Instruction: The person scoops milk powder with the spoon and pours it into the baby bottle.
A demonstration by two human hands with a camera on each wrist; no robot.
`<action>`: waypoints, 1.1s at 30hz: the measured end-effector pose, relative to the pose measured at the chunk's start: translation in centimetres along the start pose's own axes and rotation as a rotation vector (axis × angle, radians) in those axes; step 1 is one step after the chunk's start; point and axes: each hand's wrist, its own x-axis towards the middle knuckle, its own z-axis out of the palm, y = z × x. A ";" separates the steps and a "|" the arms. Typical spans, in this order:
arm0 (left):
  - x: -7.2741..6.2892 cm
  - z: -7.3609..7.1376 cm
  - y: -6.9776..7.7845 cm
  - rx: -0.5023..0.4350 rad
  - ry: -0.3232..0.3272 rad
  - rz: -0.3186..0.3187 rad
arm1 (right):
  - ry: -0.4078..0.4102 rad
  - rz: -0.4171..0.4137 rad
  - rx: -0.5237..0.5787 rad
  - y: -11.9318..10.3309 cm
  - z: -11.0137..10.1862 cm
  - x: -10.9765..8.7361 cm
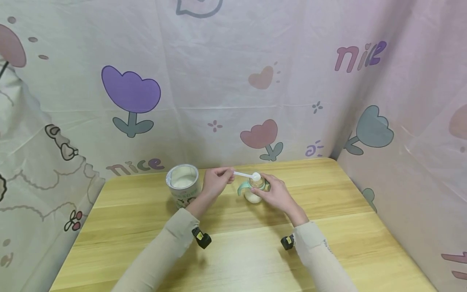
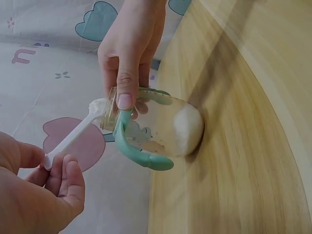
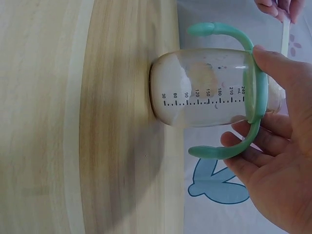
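My left hand (image 1: 217, 181) pinches the end of a white measuring scoop (image 2: 73, 134) between thumb and fingers. The scoop's bowl, heaped with white powder (image 2: 97, 106), is right at the mouth of a clear baby bottle (image 3: 204, 87). Around the bottle's neck sits a green ring with two curved handles (image 2: 141, 158). My right hand (image 1: 276, 193) grips the bottle at the neck and ring, keeping it upright on the table. White powder (image 2: 187, 129) lies in the bottom of the bottle. Left of my left hand stands an open milk powder can (image 1: 183, 190).
The wooden table (image 1: 248, 251) carries the bottle and can near its back edge. Behind and at both sides hangs a pale cloth (image 1: 219, 81) printed with flowers and lettering. A small black camera (image 1: 202, 238) is strapped at each wrist.
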 end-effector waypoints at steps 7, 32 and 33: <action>-0.2 0.0 0.1 0.063 -0.012 0.012 | -0.006 0.007 0.009 0.1 0.0 0.0; -0.6 -0.1 -0.2 0.117 -0.037 0.031 | -0.008 0.006 0.020 0.0 -0.1 -0.1; -0.6 -0.1 -0.2 0.122 -0.037 0.031 | -0.010 0.008 0.018 0.0 -0.1 -0.1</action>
